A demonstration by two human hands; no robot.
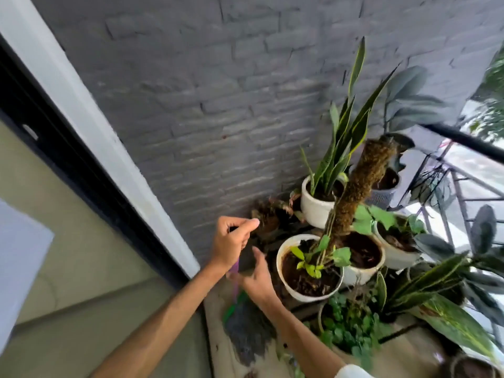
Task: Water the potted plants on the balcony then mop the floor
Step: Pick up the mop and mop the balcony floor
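Note:
A mop stands almost end-on below me: a purple handle [234, 266] with a black grip [246, 260], a green collar and a grey stringy mop head [246, 339] resting on the balcony floor. My left hand [231, 241] is curled around the dark top of the handle. Just below it, my right hand [257, 281] cups the black grip, thumb raised. To the right stand potted plants: a white pot with a moss pole [308, 291], a snake plant in a white pot [316, 208], and more white pots [395, 253].
A grey brick wall [218, 105] runs behind the pots. A black door frame [81, 173] with white trim is at the left. A black metal railing [463, 137] closes the right side. Low leafy plants [351, 331] crowd the floor at the lower right.

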